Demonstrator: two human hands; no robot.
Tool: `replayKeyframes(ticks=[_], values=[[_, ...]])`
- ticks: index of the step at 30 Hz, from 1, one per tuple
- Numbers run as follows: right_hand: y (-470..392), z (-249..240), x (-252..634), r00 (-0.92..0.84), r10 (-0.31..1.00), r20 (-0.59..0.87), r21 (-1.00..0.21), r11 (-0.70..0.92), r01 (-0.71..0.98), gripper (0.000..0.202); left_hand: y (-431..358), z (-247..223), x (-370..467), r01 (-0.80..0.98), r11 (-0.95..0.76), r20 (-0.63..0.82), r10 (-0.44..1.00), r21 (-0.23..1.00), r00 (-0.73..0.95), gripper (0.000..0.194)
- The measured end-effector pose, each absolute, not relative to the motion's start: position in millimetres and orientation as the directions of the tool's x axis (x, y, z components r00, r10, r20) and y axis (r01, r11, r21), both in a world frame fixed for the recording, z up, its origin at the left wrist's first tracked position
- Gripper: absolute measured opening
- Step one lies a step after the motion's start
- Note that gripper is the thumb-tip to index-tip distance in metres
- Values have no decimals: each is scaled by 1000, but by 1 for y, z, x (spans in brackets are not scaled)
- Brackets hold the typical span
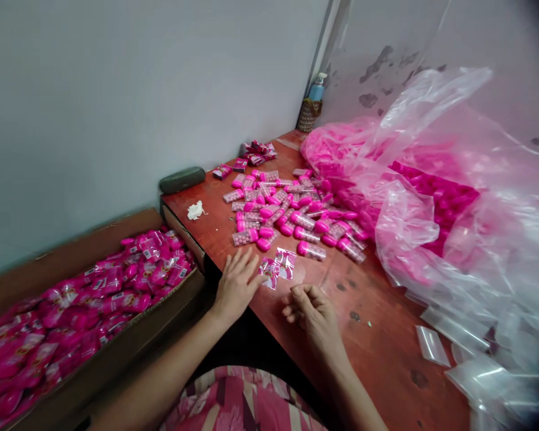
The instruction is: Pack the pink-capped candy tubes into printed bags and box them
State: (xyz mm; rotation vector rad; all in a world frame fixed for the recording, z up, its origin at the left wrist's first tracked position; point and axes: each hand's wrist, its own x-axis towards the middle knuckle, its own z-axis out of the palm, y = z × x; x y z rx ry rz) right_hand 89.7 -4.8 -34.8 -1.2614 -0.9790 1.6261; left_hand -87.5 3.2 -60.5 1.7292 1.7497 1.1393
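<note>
1. Left hand (pixel 237 281): palm down at the table edge, fingers released and spread. The thumb lies at the nearer of two small, flat, pink-printed plastic sachets (pixel 269 272); contact cannot be confirmed.
2. Right hand (pixel 314 308): fingers curled inward, just off the sachets. Their inner faces are hidden; whether they grasp anything cannot be told.
3. Sachets: side by side on the red-brown wooden table (pixel 372 371), between the hands and in front of a loose pile of clear cylindrical containers with bright pink caps and pink beads (pixel 305 220).
4. Hazard, sachets: being light and near the edge, they could slide off if a sleeve or wrist brushed them.
5. Hazard, containers: being round and unrestrained, they could roll if the pile were nudged.
6. Hazard, bag: the large translucent plastic bag of pink pieces (pixel 399 221) leans over the pile; if it slumped, it could push containers forward.
7. Hazard, carton: the brown cardboard box (pixel 161 326) holds heaped pink packets; a knock could spill the upper ones.
</note>
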Motion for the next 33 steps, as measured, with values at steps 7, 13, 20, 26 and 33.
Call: replayKeyframes(ticks=[7, 13, 20, 26, 33], values=[[1, -38, 95, -112, 939, -325, -944, -328, -12, 26, 11, -77, -74, 873, -225, 382, 923, 433, 49, 18], [21, -44, 77, -108, 980, -167, -974, -181, -137, 36, 5, -68, -66, 825, -312, 475, 878, 472, 60, 20], [28, -42, 70, -112, 986, -122, -973, -141, -185, 24, 2, -45, -58, 676, -322, 440, 898, 662, -3, 23], [19, -44, 68, -180, 975, -130, -969, -163, -187, 32, 2, -48, -58, 655, -355, 448, 894, 667, 28, 23], [22, -45, 74, -141, 990, -31, -999, -33, -16, 17, 1, -49, -55, 312, -253, 303, 946, 916, -120, 35]])
